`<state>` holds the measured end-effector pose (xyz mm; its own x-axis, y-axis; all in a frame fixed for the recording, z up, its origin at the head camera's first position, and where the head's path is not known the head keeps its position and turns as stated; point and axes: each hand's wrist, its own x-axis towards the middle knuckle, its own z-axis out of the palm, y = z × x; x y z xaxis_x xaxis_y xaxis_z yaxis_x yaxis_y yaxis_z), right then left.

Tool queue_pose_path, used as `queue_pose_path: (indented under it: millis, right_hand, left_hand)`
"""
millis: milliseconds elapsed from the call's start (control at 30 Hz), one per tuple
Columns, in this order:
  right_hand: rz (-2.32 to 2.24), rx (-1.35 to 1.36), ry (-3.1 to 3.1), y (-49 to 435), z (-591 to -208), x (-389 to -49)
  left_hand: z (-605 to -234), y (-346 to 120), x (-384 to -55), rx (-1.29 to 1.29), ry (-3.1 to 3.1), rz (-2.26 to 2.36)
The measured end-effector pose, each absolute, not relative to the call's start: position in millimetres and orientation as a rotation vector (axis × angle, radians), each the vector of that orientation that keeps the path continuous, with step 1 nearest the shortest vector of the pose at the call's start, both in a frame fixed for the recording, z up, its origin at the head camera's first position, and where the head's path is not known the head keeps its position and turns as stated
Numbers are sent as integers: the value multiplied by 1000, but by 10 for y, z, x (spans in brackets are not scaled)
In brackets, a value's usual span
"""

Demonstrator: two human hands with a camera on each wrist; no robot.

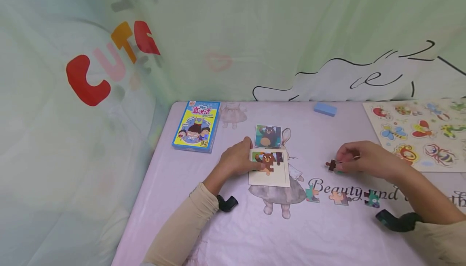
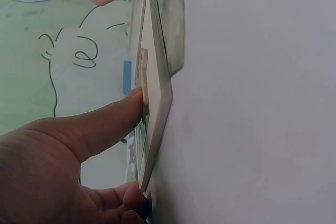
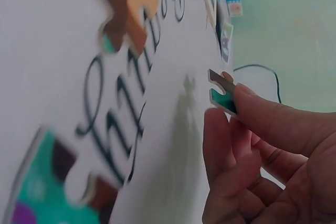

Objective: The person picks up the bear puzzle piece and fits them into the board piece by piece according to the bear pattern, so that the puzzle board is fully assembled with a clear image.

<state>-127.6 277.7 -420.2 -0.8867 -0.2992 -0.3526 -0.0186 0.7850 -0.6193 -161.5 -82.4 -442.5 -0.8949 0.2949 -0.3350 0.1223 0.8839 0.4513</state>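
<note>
A square wooden puzzle tray lies on the table, its upper part filled with pieces that form a brown bear. My left hand holds the tray at its left side: the thumb presses on the fitted pieces, and curled fingers meet the edge. To the right, my right hand pinches a brown and green jigsaw piece between thumb and fingertips, raised over the table. Three loose jigsaw pieces, one green and peach, one peach and brown, one green and brown, lie nearer me.
A bear picture card lies just beyond the tray. At the back left is a blue and yellow card box. A blue block sits at the back, and an insect picture board covers the right rear.
</note>
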Motion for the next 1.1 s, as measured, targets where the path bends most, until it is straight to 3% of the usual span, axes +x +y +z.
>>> queue_pose_path:
  millis: [1100]
  right_hand:
    - [-1083, -342, 2390, 1996, -4149, -1426]
  left_hand:
    - [-4427, -833, -1610, 325, 2657, 631]
